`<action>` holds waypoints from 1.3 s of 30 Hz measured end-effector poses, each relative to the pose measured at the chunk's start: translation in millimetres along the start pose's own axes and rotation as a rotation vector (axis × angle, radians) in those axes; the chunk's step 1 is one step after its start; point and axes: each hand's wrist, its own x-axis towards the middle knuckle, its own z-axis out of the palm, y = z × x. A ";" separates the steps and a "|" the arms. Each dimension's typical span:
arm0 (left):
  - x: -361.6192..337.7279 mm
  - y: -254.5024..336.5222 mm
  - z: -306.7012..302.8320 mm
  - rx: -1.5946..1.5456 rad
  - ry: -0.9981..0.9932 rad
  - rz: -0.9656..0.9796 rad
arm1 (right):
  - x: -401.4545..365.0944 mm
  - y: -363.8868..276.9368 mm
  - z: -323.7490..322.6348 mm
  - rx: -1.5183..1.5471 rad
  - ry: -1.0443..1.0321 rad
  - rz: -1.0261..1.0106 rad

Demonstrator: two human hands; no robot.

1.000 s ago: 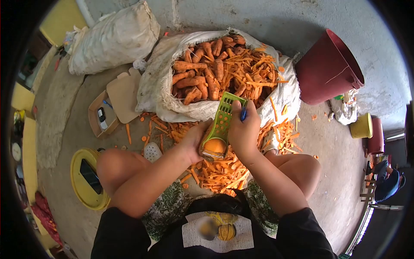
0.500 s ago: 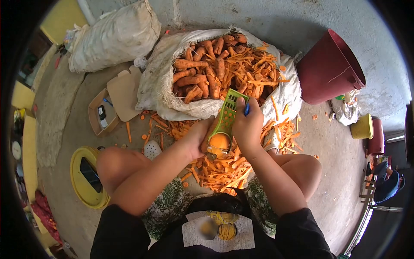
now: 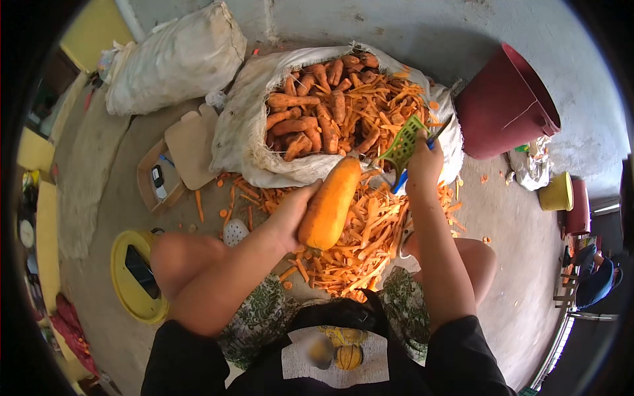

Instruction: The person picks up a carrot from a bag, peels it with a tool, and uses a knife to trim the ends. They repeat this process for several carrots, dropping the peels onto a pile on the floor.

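Observation:
My left hand (image 3: 295, 214) is wrapped round a thick, smooth orange carrot (image 3: 331, 206), tilted with its narrow end up and away from me. To its right, my right hand (image 3: 424, 164) grips a green peeler (image 3: 401, 146) with holes in its body. A knife (image 3: 444, 127) with a blue handle is held in that same hand, its blade pointing up and right. The peeler is apart from the carrot. Beneath both hands a pile of carrot peelings (image 3: 343, 269) covers the floor. Ahead, an open white sack (image 3: 236, 142) holds unpeeled carrots (image 3: 295, 125) and more peelings.
A dark red bucket (image 3: 498, 109) leans to the right of the sack. A full white sack (image 3: 175, 63) lies at back left. An open cardboard box (image 3: 162, 181) and a yellow lid (image 3: 119, 290) with a phone (image 3: 140, 270) are on the left. Someone sits far right.
My right hand has moved right with the peeler and knife, away from the carrot. In my left hand the carrot now shows its full length instead of its end.

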 end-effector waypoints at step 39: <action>-4.8 0.3 4.6 0.116 -0.263 0.009 | -38.3 -53.1 -6.1 0.141 -0.070 -0.150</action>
